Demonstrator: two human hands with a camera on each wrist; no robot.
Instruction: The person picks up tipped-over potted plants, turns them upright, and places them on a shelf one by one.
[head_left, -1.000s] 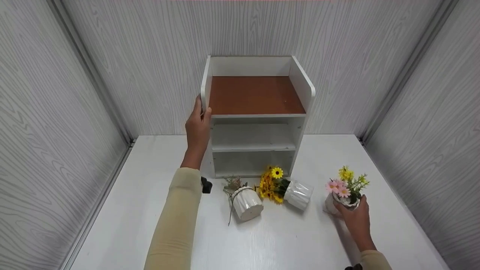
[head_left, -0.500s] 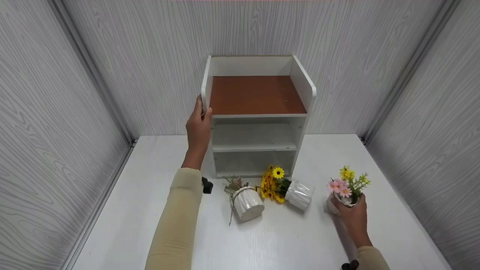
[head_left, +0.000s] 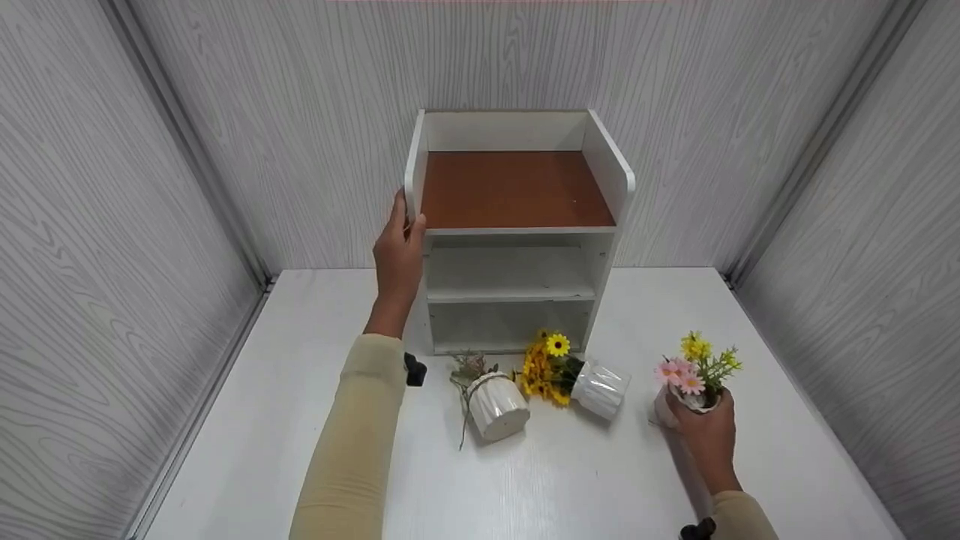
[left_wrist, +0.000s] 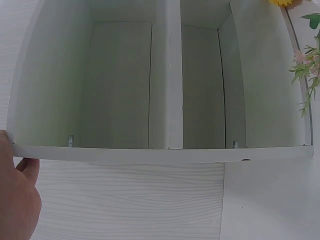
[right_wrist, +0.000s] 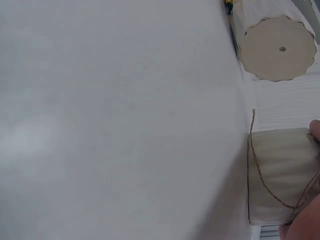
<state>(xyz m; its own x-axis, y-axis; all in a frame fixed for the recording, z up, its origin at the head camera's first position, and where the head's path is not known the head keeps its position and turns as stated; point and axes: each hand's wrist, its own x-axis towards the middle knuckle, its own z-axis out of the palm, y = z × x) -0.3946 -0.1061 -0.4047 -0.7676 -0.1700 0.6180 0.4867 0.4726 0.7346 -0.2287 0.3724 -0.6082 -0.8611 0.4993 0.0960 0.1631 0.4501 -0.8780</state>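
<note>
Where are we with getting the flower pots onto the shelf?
Done: nothing; the shelf tiers are bare. In hand: the right hand grips the pink-flower pot, upright on the table, and the left hand holds the shelf's side. Left: the yellow-flower pot and twig pot lie tipped over.

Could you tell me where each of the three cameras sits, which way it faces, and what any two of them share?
Head: worn high, looking forward and down at the shelf unit and table; both sleeved arms show, left hand and right hand.
Left wrist: beside the shelf unit, looking into its compartments; thumb and palm show.
Right wrist: low over the table, looking at the pink-flower pot; fingertips show.
Shared: head and right wrist both show the pink-flower pot.
</note>
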